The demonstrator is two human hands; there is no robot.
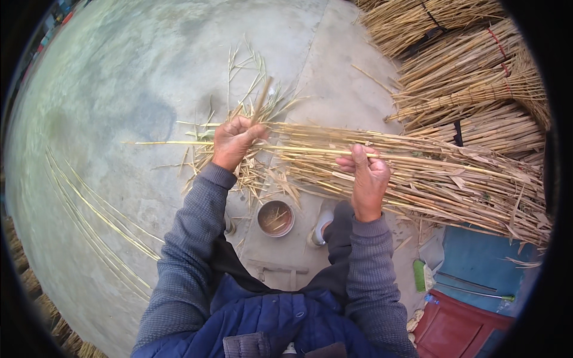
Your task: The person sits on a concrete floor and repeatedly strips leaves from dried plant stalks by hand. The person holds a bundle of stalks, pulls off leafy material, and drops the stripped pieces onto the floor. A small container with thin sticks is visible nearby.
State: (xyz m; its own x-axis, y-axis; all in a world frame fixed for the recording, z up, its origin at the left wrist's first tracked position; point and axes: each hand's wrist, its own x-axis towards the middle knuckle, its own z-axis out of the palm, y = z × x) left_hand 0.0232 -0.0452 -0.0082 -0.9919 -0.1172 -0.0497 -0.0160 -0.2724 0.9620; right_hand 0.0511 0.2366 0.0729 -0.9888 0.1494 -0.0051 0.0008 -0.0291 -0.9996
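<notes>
My left hand (234, 141) is closed around a dry yellow reed stalk (173, 142) and a short wooden-handled tool (261, 99) that sticks up past my knuckles. My right hand (367, 177) grips the same stalk further right, thumb on top. The stalk runs level across both hands, its thin end pointing left. Behind it lies a loose bundle of reeds (441, 173) stretching to the right. Stripped leaves and husks (256, 173) are scattered on the concrete under my left hand.
A small round metal bowl (275, 218) sits on the ground between my arms, beside my shoe (320, 227). Tied reed bundles (471, 77) are stacked at upper right. Cleaned stalks (95, 221) lie at left. A blue mat (483, 262) and a red box (459, 328) are at lower right.
</notes>
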